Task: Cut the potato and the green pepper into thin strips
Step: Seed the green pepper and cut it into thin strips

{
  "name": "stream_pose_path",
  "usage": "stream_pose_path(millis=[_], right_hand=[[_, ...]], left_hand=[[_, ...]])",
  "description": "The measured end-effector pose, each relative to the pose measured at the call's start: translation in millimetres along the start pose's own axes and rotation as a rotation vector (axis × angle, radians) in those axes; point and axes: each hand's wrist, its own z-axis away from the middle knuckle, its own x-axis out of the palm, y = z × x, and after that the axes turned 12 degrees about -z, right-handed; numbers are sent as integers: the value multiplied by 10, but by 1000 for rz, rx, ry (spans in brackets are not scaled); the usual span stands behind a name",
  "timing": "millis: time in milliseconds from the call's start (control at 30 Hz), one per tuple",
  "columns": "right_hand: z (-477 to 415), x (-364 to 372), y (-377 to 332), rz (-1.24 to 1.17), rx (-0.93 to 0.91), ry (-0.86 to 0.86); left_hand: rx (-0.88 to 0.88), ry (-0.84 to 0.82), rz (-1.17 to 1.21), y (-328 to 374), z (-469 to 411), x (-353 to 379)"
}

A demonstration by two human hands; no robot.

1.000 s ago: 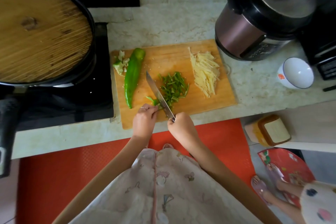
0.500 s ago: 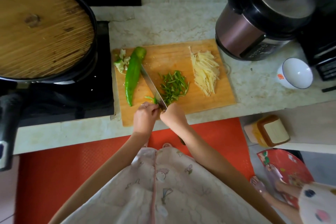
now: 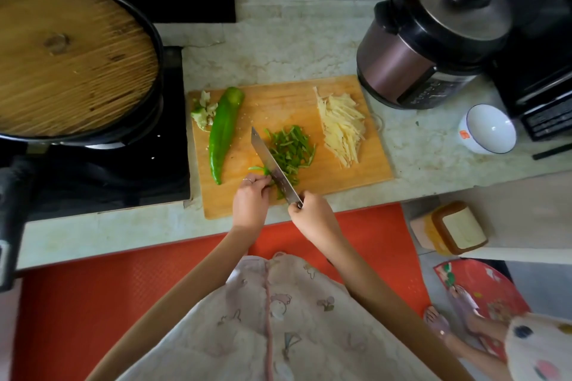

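Pepper piece (image 3: 257,168) sits pinned under the curled left hand (image 3: 249,202) so the knife (image 3: 268,157), gripped in the right hand (image 3: 312,217), shaves strips.

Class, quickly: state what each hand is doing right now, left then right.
Left hand: fingers curled on the green pepper piece being cut.
Right hand: closed round the knife handle.

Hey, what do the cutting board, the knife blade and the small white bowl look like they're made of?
Cutting board: wood or bamboo, matte orange-tan with faint grain lines. Knife blade: metal, probably steel, grey with a dull sheen. White bowl: likely glazed ceramic, smooth and glossy with a thin dark rim; plastic can't be ruled out.
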Motion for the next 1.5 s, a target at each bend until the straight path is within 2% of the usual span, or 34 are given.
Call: stream_pose_path(millis=[100,367,600,900,1100,1267,1367,1500], right_hand=[[17,10,3,21,0,8],[62,13,-27,22,-18,44],[58,29,-37,14,19,-2],[-60,192,-51,-22,92,-25],[-424,235,-329,-151,145,-32],[-473,231,-288,-188,150,-24],[-489,149,-260,-331,153,-5],[-373,147,-220,-537,165,-21]], left_hand=[[17,-9,-32,-4,19,-10],[-75,-39,-98,110,-9,-44],[-24,-10,-85,72,25,-17],[-49,-18,-97,70,-12,-19],[-53,-61,-99,86,-11,-57],[-50,-91,-107,123,-11,-129],[-49,-69,-122,76,-41,-125],[-113,-32,-28,29,-3,-147]])
